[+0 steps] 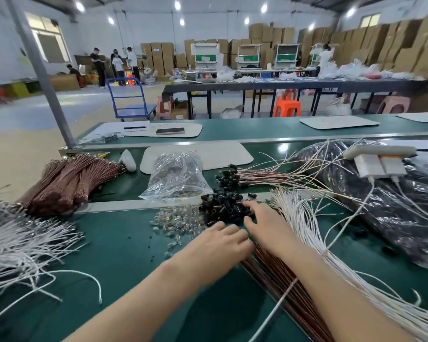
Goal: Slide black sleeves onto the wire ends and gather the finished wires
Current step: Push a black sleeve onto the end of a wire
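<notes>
Your right hand (265, 225) is touching the sleeves (223, 206), fingers loosely spread, gripping nothing. Your left hand (218, 245) is lying open just beside the brown wires (269, 265).

Bare green counter (124, 255) lies open at left-centre; heaped black plastic sleeves (223, 206) and white wire bundles (304, 225) crowd the right.
</notes>
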`<move>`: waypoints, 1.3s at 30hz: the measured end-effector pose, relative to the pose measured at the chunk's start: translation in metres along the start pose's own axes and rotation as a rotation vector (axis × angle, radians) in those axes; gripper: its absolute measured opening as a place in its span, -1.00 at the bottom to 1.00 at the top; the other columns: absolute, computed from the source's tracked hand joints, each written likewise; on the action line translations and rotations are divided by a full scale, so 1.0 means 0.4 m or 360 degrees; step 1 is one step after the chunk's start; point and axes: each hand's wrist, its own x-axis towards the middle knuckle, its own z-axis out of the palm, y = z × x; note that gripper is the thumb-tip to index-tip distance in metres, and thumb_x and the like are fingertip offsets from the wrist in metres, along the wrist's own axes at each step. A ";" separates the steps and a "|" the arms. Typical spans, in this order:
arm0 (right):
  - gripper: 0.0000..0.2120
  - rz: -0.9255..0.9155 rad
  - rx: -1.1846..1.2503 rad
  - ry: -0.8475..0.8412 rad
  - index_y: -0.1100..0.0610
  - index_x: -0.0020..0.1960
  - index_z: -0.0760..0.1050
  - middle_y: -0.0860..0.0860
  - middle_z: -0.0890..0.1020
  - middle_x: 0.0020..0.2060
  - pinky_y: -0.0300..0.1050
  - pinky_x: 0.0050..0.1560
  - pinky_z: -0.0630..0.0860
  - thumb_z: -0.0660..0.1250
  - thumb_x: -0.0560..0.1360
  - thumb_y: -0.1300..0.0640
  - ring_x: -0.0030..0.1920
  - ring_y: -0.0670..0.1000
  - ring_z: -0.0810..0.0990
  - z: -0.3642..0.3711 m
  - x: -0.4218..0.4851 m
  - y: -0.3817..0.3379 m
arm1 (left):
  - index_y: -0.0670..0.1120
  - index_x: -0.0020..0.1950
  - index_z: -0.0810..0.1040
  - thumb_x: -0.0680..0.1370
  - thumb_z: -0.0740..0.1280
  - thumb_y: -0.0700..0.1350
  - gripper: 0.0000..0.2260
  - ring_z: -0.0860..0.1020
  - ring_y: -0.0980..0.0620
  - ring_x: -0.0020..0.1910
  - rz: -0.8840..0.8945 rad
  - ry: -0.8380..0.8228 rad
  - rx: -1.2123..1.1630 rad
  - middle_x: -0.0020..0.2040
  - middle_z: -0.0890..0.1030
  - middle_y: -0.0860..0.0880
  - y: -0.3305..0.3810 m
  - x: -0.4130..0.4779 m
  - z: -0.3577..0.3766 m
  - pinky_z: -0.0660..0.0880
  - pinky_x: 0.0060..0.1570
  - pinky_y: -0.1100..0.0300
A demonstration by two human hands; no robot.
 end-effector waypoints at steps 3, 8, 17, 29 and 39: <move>-0.56 -0.0018 -0.0118 -0.0058 -0.08 0.52 0.30 0.06 0.42 0.43 0.08 0.34 0.44 0.18 0.65 -0.03 0.36 0.11 0.46 0.002 0.022 0.001 | 0.00 0.13 0.49 0.50 0.31 -0.29 -0.73 0.52 0.02 0.06 -0.0221 0.0074 -0.0117 0.06 0.55 0.06 -0.062 -0.060 0.000 0.47 0.09 0.11; -0.61 -0.0069 -0.0345 0.0008 -0.08 0.45 0.37 0.07 0.46 0.32 0.05 0.24 0.45 0.19 0.66 -0.11 0.31 0.12 0.44 0.010 0.047 -0.010 | -0.05 0.03 0.58 0.57 0.42 -0.21 -0.91 0.61 -0.06 -0.02 -0.1086 0.0383 -0.0282 -0.05 0.62 0.07 -0.140 -0.213 0.018 0.46 0.03 0.04; -0.82 -0.0187 0.0021 0.0415 0.01 0.22 0.48 -0.08 0.57 0.07 -0.22 0.10 0.46 0.31 0.62 0.11 0.08 -0.07 0.52 0.022 0.011 -0.026 | -0.06 0.08 0.55 0.64 0.31 -0.16 -0.94 0.51 -0.04 -0.11 -0.1594 0.0755 -0.0716 -0.01 0.60 0.06 -0.072 -0.225 0.072 0.42 -0.04 0.03; -0.76 0.0418 0.3133 0.0065 0.27 0.20 0.62 0.21 0.70 -0.02 -0.13 -0.05 0.66 0.31 0.57 0.34 -0.01 0.11 0.72 0.027 -0.097 -0.076 | 0.15 0.05 0.42 0.66 0.24 -0.10 -0.89 0.56 0.06 -0.08 -0.1526 0.0719 -0.0907 -0.01 0.53 0.23 -0.069 -0.237 0.083 0.52 -0.08 0.00; -0.79 0.0458 0.3267 -0.0006 0.24 0.06 0.68 0.25 0.69 0.01 -0.10 -0.04 0.67 0.31 0.51 0.37 0.02 0.14 0.72 0.058 -0.098 -0.083 | 0.02 0.07 0.49 0.64 0.28 -0.14 -0.94 0.55 0.00 -0.14 -0.1504 0.0714 -0.0861 -0.02 0.54 0.16 -0.058 -0.236 0.081 0.53 -0.13 -0.05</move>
